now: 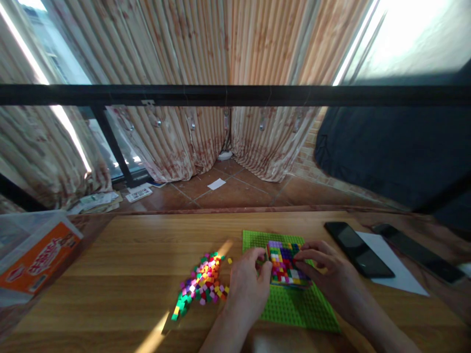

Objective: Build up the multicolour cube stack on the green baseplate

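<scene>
One brick block (285, 264) is sitting on one green baseplate (290, 308). Left hand (250, 277) is resting at its nine o'clock, narrowly parted; right hand (329, 267) is pinching narrowly at three. Cannot tell whether either is holding bricks. One brick pile (204, 279) is lying at nine o'clock, overlapping, uncountable.

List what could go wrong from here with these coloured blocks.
The left hand is close beside the loose blocks, so a sideways move might scatter them.
The right hand has its fingers over the block stack; an uneven press could loosen neighbouring blocks.
The black phone lies near the right hand, which might nudge it.
</scene>
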`<state>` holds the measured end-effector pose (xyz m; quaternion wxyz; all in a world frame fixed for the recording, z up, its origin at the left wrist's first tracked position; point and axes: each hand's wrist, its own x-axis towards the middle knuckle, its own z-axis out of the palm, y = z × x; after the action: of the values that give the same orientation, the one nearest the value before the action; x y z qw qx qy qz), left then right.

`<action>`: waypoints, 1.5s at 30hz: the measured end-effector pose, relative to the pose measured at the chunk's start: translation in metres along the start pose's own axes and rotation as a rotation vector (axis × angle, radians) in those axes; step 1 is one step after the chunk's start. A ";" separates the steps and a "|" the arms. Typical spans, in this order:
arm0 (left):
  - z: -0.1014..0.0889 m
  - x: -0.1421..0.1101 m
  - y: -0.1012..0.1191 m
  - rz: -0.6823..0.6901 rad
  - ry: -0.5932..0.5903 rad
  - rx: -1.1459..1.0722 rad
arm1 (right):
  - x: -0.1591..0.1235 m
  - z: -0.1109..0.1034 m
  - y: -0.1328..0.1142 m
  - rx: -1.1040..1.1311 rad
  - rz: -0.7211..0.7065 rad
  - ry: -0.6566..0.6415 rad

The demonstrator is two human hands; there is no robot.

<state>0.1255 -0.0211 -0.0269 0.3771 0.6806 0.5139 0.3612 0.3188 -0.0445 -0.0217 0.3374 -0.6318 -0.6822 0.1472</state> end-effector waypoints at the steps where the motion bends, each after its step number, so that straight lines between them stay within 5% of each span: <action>1: 0.001 -0.001 0.000 -0.002 -0.006 -0.012 | 0.000 0.002 0.001 0.011 0.001 0.005; 33: 0.012 -0.008 -0.007 0.060 -0.005 -0.015 | 0.000 0.008 0.006 0.097 0.041 0.048; 38: -0.019 0.001 -0.013 0.037 0.051 0.133 | 0.000 0.002 0.003 0.127 0.075 0.149; 45: -0.098 0.008 -0.045 -0.268 0.103 0.379 | -0.001 0.000 -0.006 0.039 0.008 0.162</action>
<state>0.0216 0.0095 -0.0210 0.2605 0.6457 0.6767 0.2393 0.3146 -0.0469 -0.0182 0.4031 -0.6377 -0.6472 0.1099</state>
